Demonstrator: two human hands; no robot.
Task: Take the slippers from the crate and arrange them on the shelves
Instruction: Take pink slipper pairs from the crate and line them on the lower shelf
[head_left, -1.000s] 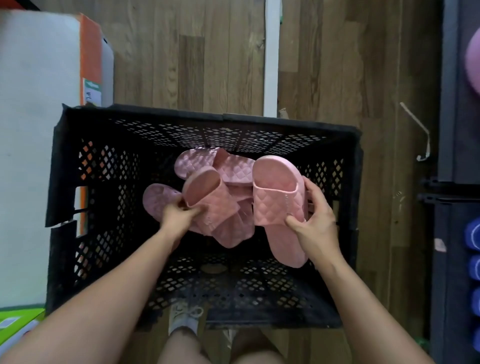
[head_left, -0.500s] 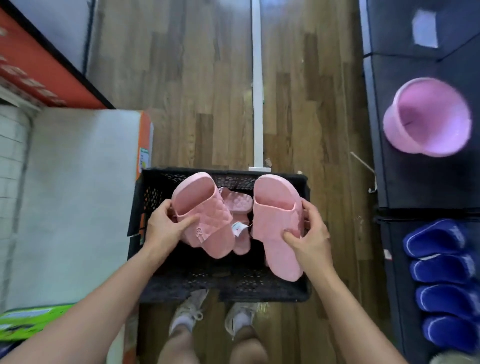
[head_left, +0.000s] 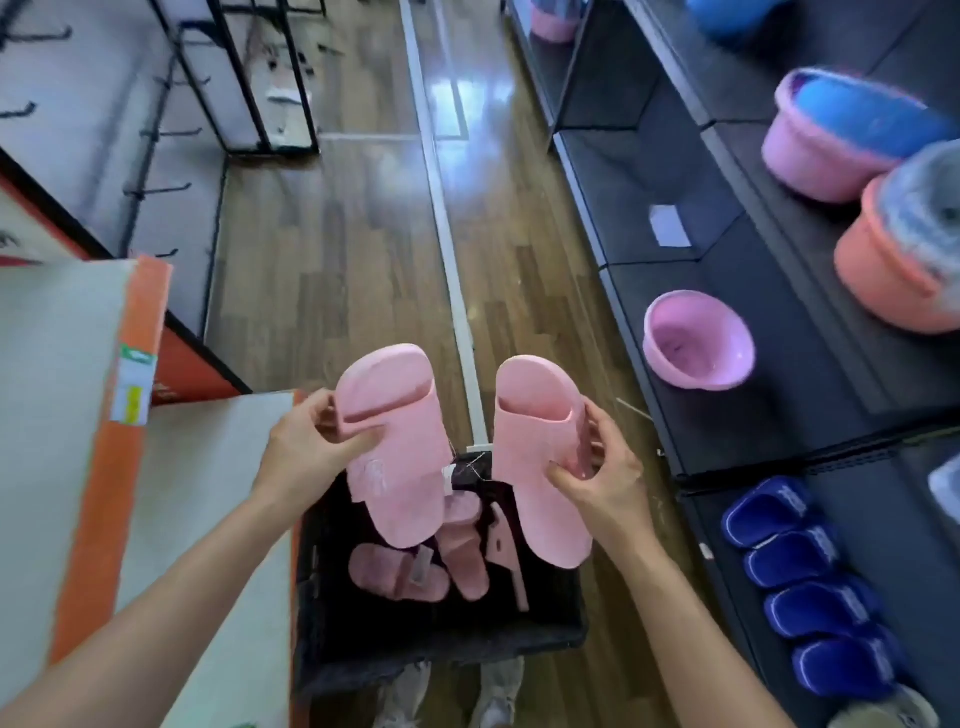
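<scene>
I hold two pink slippers up above the black crate (head_left: 441, 654). My left hand (head_left: 306, 452) grips the left pink slipper (head_left: 400, 467) by its strap. The right pink slipper (head_left: 540, 467) is held at its strap by my right hand (head_left: 597, 478). A thin string with a small tag joins the pair. More pink slippers (head_left: 410, 566) lie in the crate below. The dark shelves (head_left: 769, 395) run along the right side, with several blue slippers (head_left: 810, 587) lined up on the low shelf.
A pink basin (head_left: 696, 348) sits on the shelf to the right, with stacked pink and orange basins (head_left: 852, 156) higher up. Large white and orange boxes (head_left: 104, 467) stand at my left. Wooden floor (head_left: 332, 270) stretches ahead, with metal racks (head_left: 249, 78) beyond.
Both hands have lifted the pair of pink slippers out of the crate and higher. My view has tilted up, bringing the aisle and the shelves into sight.
</scene>
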